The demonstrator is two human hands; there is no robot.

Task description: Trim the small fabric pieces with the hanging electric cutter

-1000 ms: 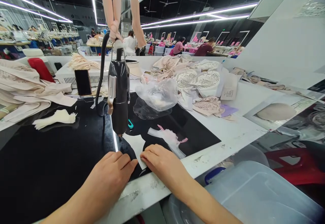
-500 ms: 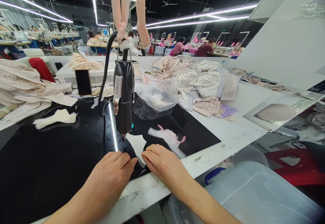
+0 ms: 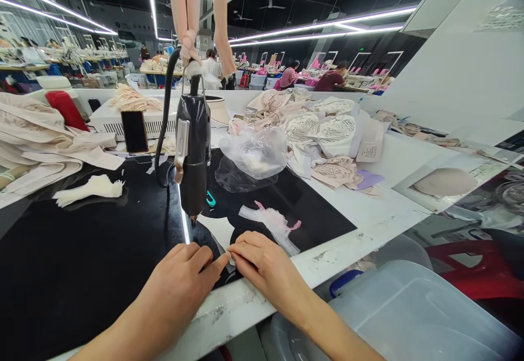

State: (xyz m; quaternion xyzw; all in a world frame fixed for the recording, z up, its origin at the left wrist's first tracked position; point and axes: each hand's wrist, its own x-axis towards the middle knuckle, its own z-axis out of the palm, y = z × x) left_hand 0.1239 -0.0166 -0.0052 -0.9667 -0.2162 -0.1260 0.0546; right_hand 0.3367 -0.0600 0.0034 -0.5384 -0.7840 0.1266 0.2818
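Observation:
A white piece of fabric (image 3: 221,231) with a curved edge lies on the black table surface between my hands. My right hand (image 3: 262,257) has its fingers pressed together at the near end of this piece. My left hand (image 3: 184,282) is curled, its index finger stretched to the same end and meeting the right fingertips; its thumb is mostly hidden. Just beyond my left hand a black corded power tool (image 3: 194,153) hangs upright from beige fabric strips (image 3: 192,11), its narrow tip pointing down. Neither hand touches the tool.
A teal clip-like item (image 3: 210,199) lies behind the tool. Nearby are a white and pink scrap (image 3: 272,223), a clear plastic bag (image 3: 256,151) and a cream fabric bundle (image 3: 88,189). Lace pieces (image 3: 333,129) are piled behind. A plastic bin (image 3: 413,312) stands below the table's right edge.
The hanging tool has swung a little to the left, showing more of the teal item. My left index finger has stretched right to meet my right fingertips; my right hand has barely moved.

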